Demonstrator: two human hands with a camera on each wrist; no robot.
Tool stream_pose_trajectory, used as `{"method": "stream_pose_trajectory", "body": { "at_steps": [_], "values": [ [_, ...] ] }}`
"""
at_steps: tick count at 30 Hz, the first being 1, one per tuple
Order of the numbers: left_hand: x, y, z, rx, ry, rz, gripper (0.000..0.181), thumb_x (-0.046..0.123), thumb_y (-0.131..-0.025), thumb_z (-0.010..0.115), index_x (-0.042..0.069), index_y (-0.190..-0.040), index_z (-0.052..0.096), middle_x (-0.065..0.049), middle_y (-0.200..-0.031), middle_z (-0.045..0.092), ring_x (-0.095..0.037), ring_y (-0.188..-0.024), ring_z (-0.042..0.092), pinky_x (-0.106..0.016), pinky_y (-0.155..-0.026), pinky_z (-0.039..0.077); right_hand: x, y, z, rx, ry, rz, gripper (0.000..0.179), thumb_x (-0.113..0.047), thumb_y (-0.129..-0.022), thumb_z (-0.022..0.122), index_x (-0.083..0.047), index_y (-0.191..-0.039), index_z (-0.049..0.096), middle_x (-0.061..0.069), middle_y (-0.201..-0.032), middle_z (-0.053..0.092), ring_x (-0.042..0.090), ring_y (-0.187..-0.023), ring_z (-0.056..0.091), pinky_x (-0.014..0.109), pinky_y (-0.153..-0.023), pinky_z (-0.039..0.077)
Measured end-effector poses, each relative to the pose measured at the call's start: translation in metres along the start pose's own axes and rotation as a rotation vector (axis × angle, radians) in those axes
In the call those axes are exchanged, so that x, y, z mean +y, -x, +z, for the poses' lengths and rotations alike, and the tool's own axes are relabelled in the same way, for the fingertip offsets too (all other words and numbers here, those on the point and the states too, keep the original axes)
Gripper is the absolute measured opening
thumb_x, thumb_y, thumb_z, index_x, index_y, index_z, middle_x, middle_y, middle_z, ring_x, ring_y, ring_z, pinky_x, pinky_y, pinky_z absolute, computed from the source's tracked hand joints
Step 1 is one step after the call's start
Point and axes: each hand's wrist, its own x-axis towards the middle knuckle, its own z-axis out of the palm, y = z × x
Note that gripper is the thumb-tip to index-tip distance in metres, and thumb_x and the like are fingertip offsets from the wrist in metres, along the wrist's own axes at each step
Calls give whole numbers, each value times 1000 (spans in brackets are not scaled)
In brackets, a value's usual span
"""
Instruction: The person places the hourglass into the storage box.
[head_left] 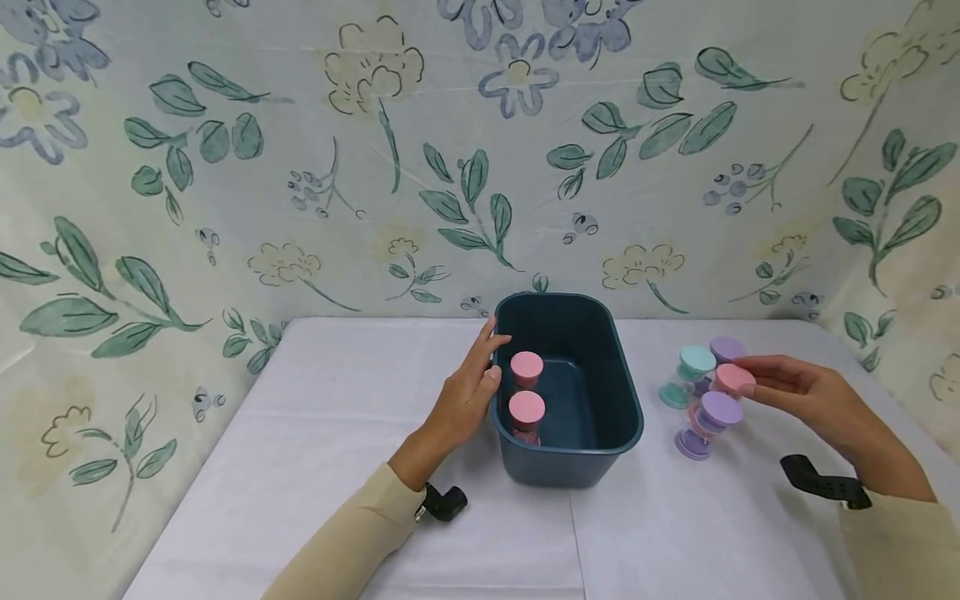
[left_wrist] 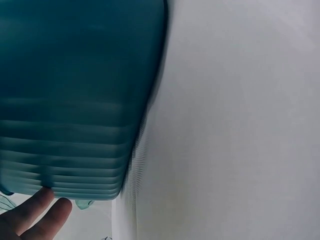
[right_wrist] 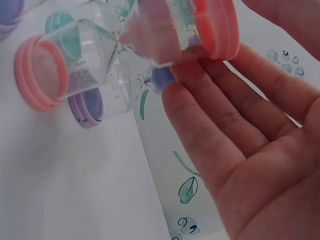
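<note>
A dark teal bin (head_left: pixel 628 400) stands on the table with two pink-capped hourglasses (head_left: pixel 527 407) upright along its left side. My left hand (head_left: pixel 467 392) rests against the bin's left wall and rim, fingers mostly straight. In the left wrist view two fingertips (left_wrist: pixel 61 206) touch the ribbed outer wall. My right hand (head_left: pixel 810 396) pinches a pink hourglass (head_left: pixel 731 379) by its upper cap, thumb on the near side and fingers behind. Beside it stand a teal hourglass (head_left: pixel 696 360), a purple hourglass (head_left: pixel 718 410) in front and another purple hourglass (head_left: pixel 727 348) behind, partly hidden.
White cloth covers the table (head_left: pixel 337 467). A floral curtain (head_left: pixel 420 167) rises behind the table and at the sides. Each wrist wears a black camera strap (head_left: pixel 825 483).
</note>
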Motion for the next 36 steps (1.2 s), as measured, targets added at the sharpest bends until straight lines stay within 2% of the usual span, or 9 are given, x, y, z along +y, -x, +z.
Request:
{"method": "stream_pose_trajectory", "body": {
  "at_steps": [5,11,19,24,26,29,32,36],
  "values": [
    [1,0,0,5,-5,1,49,36,-102,27,25,-150,30,5,-162,9,-11,-145,18,-46,-107,35,1,1,0,-6,1,-16,57,-38,-92,64,-10,-138,47,-28,-116,54,-18,-95,53,11,-72,47],
    [1,0,0,12,11,18,49,23,-101,33,18,-149,32,3,-162,9,-13,-145,18,-50,-107,35,2,0,1,-17,-3,-18,59,-37,-91,65,-7,-138,46,-30,-111,52,-17,-94,54,13,-72,49],
    [0,-2,0,5,11,16,49,27,-101,30,17,-149,32,5,-162,8,-13,-146,17,-48,-108,34,3,0,1,-35,-35,-29,57,-34,-92,65,-8,-139,46,-31,-112,52,-17,-95,53,13,-73,49],
    [0,-2,1,1,18,23,49,29,-102,30,17,-149,32,4,-162,8,-15,-146,17,-48,-108,34,3,0,1,-33,-14,-10,61,-36,-91,66,-7,-140,45,-30,-112,50,-19,-93,52,16,-74,52],
    [0,-2,0,2,20,26,49,28,-102,30,16,-149,32,3,-162,8,-15,-146,17,-49,-108,34,2,-1,2,-28,12,1,62,-38,-91,65,-7,-140,44,-23,-116,51,-20,-93,50,22,-75,54],
    [0,-2,0,5,21,27,49,26,-101,31,16,-149,32,2,-162,8,-15,-146,17,-50,-108,34,1,-2,4,-25,49,4,65,-39,-91,65,-5,-141,43,-1,-127,55,-20,-92,47,37,-80,56],
    [-1,-2,0,8,17,26,49,24,-101,32,16,-149,32,2,-162,9,-15,-146,17,-49,-108,34,0,-3,7,-32,68,5,66,-39,-92,64,-4,-142,41,20,-134,52,-20,-92,46,50,-85,53],
    [-1,-2,1,3,18,18,49,28,-101,30,17,-149,32,4,-162,8,-13,-145,17,-47,-108,34,2,-4,8,-44,68,11,66,-39,-93,62,-3,-143,39,27,-135,50,-19,-91,46,58,-88,48]
  ]
}}
